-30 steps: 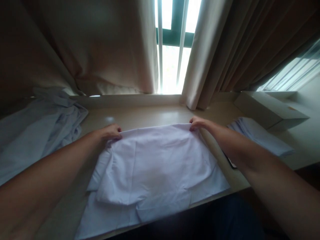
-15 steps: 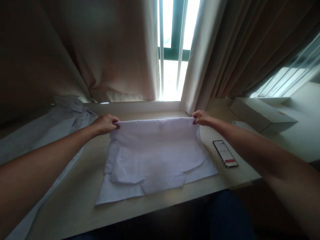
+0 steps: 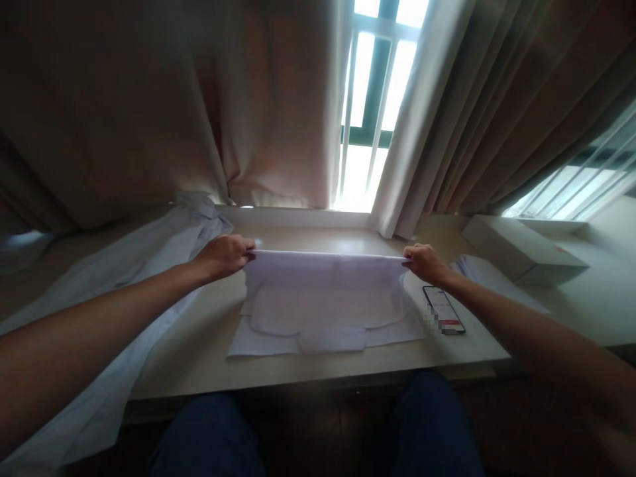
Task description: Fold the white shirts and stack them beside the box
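Note:
A folded white shirt point(image 3: 322, 301) lies across the table in front of me, its curved hem layers overlapping toward the near edge. My left hand point(image 3: 226, 256) pinches the shirt's far left corner. At the far right corner, the fingers of my right hand point(image 3: 426, 262) are closed on the same folded edge. Between both hands that edge is pulled straight and raised a little off the table. The near part of the shirt rests on the tabletop point(image 3: 183, 361).
Another white garment point(image 3: 124, 291) spreads over the table's left side under my left arm. A phone point(image 3: 444, 310) lies right of the shirt. Papers point(image 3: 489, 281) and a white box point(image 3: 524, 248) sit farther right. Curtains point(image 3: 283, 99) hang behind the table.
My view has tilted up and turned slightly left, so the table appears farther right. Both hands still grip the shirt's far edge, which looks tauter and lifted.

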`<action>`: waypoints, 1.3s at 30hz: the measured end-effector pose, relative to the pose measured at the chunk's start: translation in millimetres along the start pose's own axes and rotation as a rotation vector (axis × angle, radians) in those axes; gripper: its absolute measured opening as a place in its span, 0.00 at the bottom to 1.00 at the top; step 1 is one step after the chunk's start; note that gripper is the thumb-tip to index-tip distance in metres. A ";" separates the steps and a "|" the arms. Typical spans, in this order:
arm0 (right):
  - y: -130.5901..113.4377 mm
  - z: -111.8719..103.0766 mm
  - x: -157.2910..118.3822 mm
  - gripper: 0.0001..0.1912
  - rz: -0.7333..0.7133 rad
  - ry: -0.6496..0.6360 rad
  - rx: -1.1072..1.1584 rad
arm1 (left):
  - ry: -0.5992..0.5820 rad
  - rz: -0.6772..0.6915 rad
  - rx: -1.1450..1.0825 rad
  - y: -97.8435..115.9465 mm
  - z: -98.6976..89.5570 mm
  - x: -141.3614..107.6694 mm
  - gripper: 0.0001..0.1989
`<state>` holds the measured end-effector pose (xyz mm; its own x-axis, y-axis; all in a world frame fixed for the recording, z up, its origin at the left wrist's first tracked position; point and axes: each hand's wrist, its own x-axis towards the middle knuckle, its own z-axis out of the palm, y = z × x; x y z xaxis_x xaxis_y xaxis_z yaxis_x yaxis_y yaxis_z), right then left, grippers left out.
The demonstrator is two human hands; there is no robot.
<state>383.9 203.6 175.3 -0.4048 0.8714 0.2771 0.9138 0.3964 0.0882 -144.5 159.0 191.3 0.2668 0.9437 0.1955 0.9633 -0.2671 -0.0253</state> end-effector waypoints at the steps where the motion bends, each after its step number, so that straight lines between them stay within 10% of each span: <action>1: -1.8 -1.3 -6.1 0.05 -0.007 0.012 0.004 | 0.006 0.029 0.027 1.7 -0.1 -6.1 0.12; 19: -21.4 18.8 -92.2 0.08 -0.074 0.174 0.140 | 0.077 0.252 0.083 32.4 10.9 -92.4 0.06; 32: -41.7 48.8 -141.1 0.12 -0.012 0.107 0.112 | 0.118 0.111 0.076 68.6 45.2 -141.0 0.03; 39: -121.5 47.3 -149.9 0.33 -0.110 -0.008 0.037 | 0.173 0.053 -0.001 85.1 49.3 -140.8 0.03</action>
<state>332.0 38.5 77.8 -0.5030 0.8243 0.2600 0.8621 0.5000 0.0826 -98.7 13.1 113.3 0.3079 0.8810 0.3593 0.9482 -0.3154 -0.0393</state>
